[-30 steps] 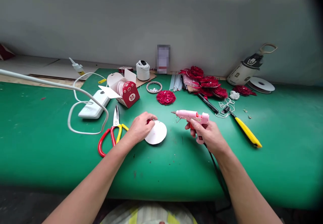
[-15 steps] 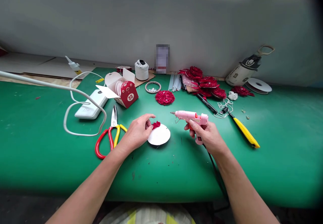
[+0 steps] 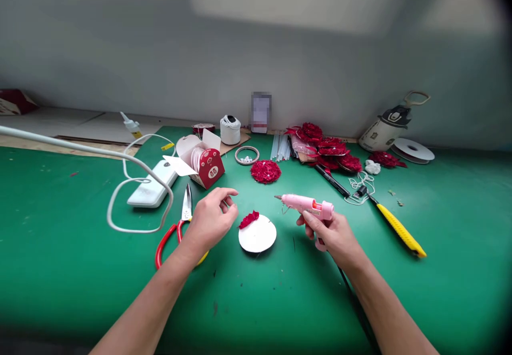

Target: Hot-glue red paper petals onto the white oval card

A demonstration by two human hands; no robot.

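Note:
A round white disc [image 3: 258, 237] lies on the green table, with a ruffled piece of red fabric [image 3: 249, 219] along its upper left edge. My left hand [image 3: 214, 214] hovers just left of the disc, apart from it. Its index finger is stretched out, the others are loosely bent, and nothing shows in them. In my right hand [image 3: 326, 230] is a pink hot glue gun [image 3: 306, 204], its nozzle pointing left above the disc's right side. Red-and-yellow-handled scissors [image 3: 186, 206] are partly hidden under my left wrist and forearm.
Behind the disc sits a round red flower [image 3: 266, 171]. A white power bank [image 3: 154, 184] with a looping cable and a red box [image 3: 208, 168] are at left. Several red flowers [image 3: 328, 147], a black marker [image 3: 332, 180], a yellow-handled knife [image 3: 402, 231] and a bottle [image 3: 384, 128] occupy the right.
My left hand has come away from the red fabric, leaving it on the disc. The glue gun stays in my right hand. The whole view has tilted up a little.

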